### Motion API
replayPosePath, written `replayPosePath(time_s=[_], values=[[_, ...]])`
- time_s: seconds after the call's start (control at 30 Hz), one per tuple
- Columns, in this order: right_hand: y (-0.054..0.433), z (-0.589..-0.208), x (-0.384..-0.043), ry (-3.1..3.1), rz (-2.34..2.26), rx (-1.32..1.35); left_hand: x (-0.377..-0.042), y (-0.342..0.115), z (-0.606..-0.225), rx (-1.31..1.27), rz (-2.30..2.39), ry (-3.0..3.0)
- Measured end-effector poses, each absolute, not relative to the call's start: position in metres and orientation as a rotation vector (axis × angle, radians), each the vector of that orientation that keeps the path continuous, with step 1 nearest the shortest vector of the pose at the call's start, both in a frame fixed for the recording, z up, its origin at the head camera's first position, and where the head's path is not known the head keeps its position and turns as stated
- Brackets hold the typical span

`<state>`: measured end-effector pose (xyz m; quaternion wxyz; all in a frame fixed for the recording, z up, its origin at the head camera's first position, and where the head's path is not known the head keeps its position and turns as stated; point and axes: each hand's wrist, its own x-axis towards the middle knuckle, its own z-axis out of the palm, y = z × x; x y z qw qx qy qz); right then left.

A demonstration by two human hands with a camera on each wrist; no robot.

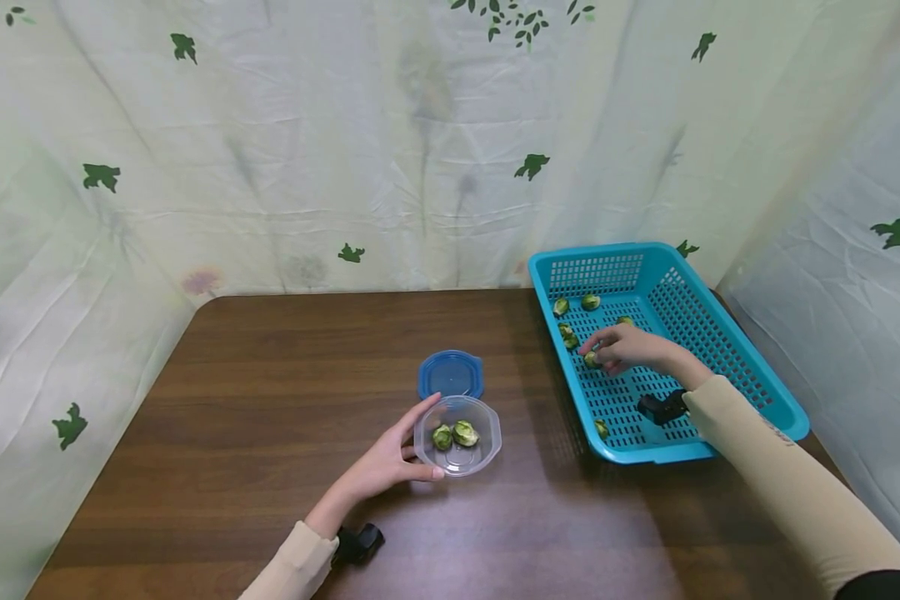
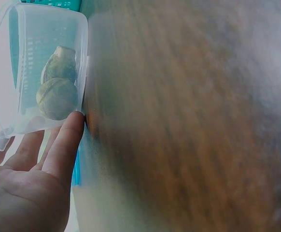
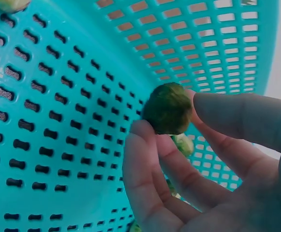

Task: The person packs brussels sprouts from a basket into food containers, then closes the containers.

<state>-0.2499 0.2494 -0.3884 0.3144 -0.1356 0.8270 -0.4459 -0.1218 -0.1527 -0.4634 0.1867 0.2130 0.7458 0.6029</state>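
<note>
My left hand (image 1: 386, 458) holds a small clear plastic container (image 1: 487, 454) on the table, thumb at its near side and fingers along its left. Two Brussels sprouts (image 1: 454, 434) lie inside it; the left wrist view shows them through the clear wall. Over in the blue plastic basket (image 1: 708, 325), my right hand (image 1: 621, 346) pinches another Brussels sprout (image 3: 169, 108) between thumb and fingertips. Around that hand, several more sprouts (image 1: 561, 307) rest on the basket floor, mostly along its left side.
A blue lid (image 1: 452, 373) lies just behind the container. The brown wooden table (image 1: 285, 375) carries everything, with the basket at its right end. A white leaf-patterned curtain (image 1: 307, 167) hangs along the back and both sides.
</note>
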Motion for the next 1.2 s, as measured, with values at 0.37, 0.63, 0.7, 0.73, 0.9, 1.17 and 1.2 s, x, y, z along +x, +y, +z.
replayPosePath(time_s=[0.37,0.63,0.7,0.73,0.9,1.17,1.2], values=[[0.255,-0.38,-0.244,2.273,-1.204,-0.383,-0.121,-0.153,-0.465,0.583,1.696,2.094],[0.259,-0.374,-0.239,2.259,-1.27,-0.363,-0.121,-0.153,-0.464,0.576,1.707,2.083],[0.259,-0.372,-0.237,2.254,-1.292,-0.363,-0.122,-0.152,-0.464,0.572,1.707,2.082],[0.259,-0.371,-0.236,2.25,-1.303,-0.362,-0.122,-0.152,-0.464,0.57,1.704,2.083],[0.259,-0.366,-0.231,2.252,-1.338,-0.372,-0.122,-0.152,-0.463,0.568,1.696,2.092],[0.255,-0.356,-0.226,2.263,-1.351,-0.437,-0.122,-0.152,-0.464,0.57,1.69,2.097],[0.253,-0.355,-0.225,2.261,-1.355,-0.446,-0.122,-0.152,-0.464,0.569,1.688,2.099]])
